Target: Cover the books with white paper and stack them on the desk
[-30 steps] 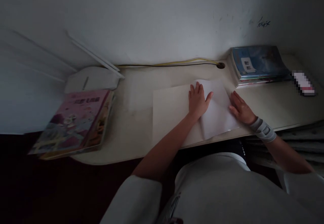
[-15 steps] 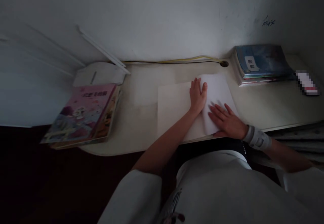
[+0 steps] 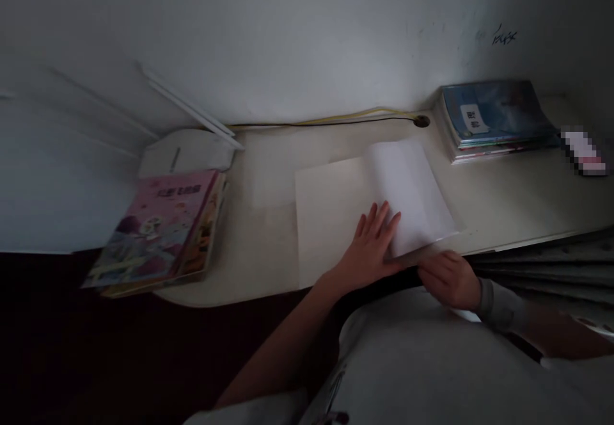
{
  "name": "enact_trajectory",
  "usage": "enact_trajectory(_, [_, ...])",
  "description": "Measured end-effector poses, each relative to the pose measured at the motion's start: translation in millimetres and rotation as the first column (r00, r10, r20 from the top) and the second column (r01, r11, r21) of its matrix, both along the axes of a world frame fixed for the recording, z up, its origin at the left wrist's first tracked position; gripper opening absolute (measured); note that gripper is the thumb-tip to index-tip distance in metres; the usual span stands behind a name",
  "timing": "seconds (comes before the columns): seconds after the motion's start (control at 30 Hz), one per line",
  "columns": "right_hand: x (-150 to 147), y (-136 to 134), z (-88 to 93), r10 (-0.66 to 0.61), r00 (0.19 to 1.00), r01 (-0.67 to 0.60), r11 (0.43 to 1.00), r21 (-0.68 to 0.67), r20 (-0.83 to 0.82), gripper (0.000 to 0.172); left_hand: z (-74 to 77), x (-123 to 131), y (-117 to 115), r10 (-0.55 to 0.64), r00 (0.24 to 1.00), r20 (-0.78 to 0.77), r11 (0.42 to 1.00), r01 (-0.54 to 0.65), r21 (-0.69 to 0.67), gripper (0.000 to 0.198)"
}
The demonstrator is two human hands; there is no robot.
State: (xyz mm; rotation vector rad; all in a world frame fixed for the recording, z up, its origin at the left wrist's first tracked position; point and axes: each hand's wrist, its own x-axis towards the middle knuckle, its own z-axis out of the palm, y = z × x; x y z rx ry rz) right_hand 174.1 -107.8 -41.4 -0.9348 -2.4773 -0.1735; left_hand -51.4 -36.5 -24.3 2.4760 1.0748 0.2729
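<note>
White paper (image 3: 412,194), smooth and rounded along its left side, lies on the desk over a flat off-white sheet (image 3: 326,214) that reaches out to the left. My left hand (image 3: 367,246) rests with spread fingers at the lower left side of the white paper, fingertips on the seam between the two. Below the paper's bottom edge, at the desk's front edge, my right hand (image 3: 451,278) is curled with its fingers folded in. Whether anything is between those fingers is hidden. A grey band (image 3: 499,303) circles the right wrist.
Books with a pink cover on top (image 3: 158,220) overhang the desk's left front edge. A stack of blue-covered books (image 3: 499,114) and a blurred-out phone-like object (image 3: 584,151) are at right. A yellow cable (image 3: 345,115) runs along the wall to a desk hole (image 3: 421,121).
My left hand has slid down along the paper's left side toward the front edge. My right hand has left the paper, moved down and right, and curled its fingers.
</note>
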Motion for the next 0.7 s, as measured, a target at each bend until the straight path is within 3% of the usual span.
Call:
enact_trajectory(0.07, [-7.6, -11.4, -2.9, -0.031, 0.995, 0.041, 0.994, -0.103, 0.097, 0.025, -6.4, -2.9, -0.9, 0.007, 1.000, -0.016, 0.999, -0.006, 0.041, 0.089])
enact_trajectory(0.17, [-22.4, -15.5, -1.5, -0.169, 0.936, 0.260, 0.923, -0.285, 0.308, 0.040, -11.8, -1.3, -1.1, 0.009, 0.998, -0.058, 0.992, -0.001, 0.124, 0.081])
enact_trajectory(0.3, [-35.5, -10.3, 7.5, -0.165, 0.848, 0.390, 0.837, -0.383, 0.503, 0.058, -12.2, 4.7, -1.4, 0.008, 0.985, -0.174, 0.971, 0.034, 0.237, 0.067])
enact_trajectory(0.47, [-36.7, -8.6, 10.0, -0.154, 0.831, 0.385, 0.852, -0.353, 0.534, 0.053, -9.4, 8.9, 6.3, -0.004, 0.964, -0.266, 0.951, 0.086, 0.296, 0.064])
enact_trajectory(0.7, [-36.2, -9.5, 4.0, -0.182, 0.844, 0.370, 0.879, -0.302, 0.505, 0.048, -7.0, 7.6, 7.5, -0.073, 0.968, -0.241, 0.961, 0.133, 0.243, 0.053])
